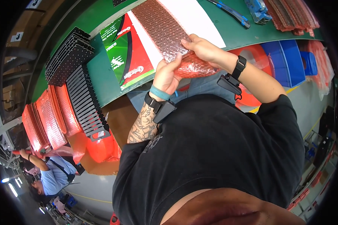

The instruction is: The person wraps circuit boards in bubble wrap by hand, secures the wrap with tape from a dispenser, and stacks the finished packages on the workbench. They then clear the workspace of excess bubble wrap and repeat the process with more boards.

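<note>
A long red bubble-wrap bag (159,28) lies over the table's near edge, with something flat and dark showing through its far part. Its near end (195,66) looks loose and crumpled and hangs over the edge. My left hand (166,76) grips the bag's left side near that end, thumb on top. From the right, my right hand (203,48) holds the same end, thumb and fingers pressed on the film. Under the bag is a flat printed sheet (127,50) in green, red and white.
Black perforated panels (69,56) and a black slotted rack (84,99) stand left, beside filled red bubble-wrap bags (50,118). A blue utility knife (229,14), a blue tool (258,11) and more bags (293,15) lie right. Blue bins (285,62) sit below. A co-worker (56,172) is at far left.
</note>
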A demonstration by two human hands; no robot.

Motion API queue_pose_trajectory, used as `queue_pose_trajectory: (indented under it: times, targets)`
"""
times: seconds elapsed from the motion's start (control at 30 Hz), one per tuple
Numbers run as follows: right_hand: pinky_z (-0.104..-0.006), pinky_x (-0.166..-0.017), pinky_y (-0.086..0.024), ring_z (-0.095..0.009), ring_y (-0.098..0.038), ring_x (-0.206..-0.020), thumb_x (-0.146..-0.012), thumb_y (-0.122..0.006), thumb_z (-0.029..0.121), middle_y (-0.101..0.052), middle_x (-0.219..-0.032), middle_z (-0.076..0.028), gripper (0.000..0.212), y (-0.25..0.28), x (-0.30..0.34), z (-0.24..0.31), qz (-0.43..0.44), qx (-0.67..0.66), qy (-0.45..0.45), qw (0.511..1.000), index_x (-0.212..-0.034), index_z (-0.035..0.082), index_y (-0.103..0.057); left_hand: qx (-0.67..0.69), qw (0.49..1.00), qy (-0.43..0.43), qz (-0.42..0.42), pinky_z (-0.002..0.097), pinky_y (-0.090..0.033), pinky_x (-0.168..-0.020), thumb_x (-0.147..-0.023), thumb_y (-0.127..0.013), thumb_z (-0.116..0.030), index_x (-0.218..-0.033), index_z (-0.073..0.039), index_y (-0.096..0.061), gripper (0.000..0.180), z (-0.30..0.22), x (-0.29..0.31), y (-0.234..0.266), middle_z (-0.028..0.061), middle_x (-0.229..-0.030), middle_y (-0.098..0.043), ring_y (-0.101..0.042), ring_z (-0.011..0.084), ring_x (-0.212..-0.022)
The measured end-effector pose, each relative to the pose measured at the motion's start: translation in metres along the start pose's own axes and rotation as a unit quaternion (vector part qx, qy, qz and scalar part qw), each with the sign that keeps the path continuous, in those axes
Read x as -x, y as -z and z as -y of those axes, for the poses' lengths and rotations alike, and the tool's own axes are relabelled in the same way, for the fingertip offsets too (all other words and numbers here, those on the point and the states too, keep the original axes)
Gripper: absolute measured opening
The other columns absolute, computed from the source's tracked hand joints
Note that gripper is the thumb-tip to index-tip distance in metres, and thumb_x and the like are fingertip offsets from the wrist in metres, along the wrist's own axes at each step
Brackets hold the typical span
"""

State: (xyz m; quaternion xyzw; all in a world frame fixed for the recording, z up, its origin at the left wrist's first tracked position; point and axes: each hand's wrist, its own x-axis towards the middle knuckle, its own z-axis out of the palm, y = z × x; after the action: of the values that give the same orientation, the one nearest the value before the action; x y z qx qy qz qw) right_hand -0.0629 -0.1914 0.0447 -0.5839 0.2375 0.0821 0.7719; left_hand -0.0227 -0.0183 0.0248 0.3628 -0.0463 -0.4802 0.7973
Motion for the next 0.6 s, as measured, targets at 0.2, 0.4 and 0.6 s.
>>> queue_pose_trajectory:
  times: [0.2,0.4,0.6]
  targets:
    - [-0.0321,-0.094,-0.055,-0.018,-0.067,-0.107,-0.103,-0.058,0.015,-0.067,-0.121,-0.017,0.037,0.013,0.027,-0.016,0.071,-0.080,-0.009,0.994,-0.131,-0.009,-0.054,0.018,1.000,-0.015,-0.014,0.0391,-0.051,-0.104,-0.099,-0.061,0.000,-0.137,0.002,-0.051,0.039,0.007,0.001,0.005,0.0118,-0.131,-0.062,-0.062,0.0219,-0.118]
    - [-0.0299,-0.088,-0.056,-0.016,-0.071,-0.095,-0.100,-0.060,0.009,-0.073,-0.111,-0.013,0.025,0.019,0.032,-0.030,0.076,-0.107,0.004,0.991,-0.117,-0.008,-0.065,0.002,0.998,-0.040,-0.043,0.0368,-0.051,-0.102,-0.097,-0.061,0.002,-0.130,0.004,-0.057,0.033,0.010,-0.002,0.004,0.0118,-0.124,-0.066,-0.064,0.0216,-0.113]
    - [-0.0297,-0.088,-0.056,-0.015,-0.071,-0.096,-0.099,-0.060,0.007,-0.072,-0.112,-0.012,0.025,0.022,0.036,-0.026,0.099,-0.096,-0.006,0.990,-0.120,-0.007,-0.064,-0.033,0.995,-0.059,-0.069,0.0390,-0.052,-0.101,-0.098,-0.062,-0.001,-0.129,0.005,-0.058,0.032,0.014,-0.004,0.006,0.0143,-0.124,-0.066,-0.065,0.0235,-0.113]
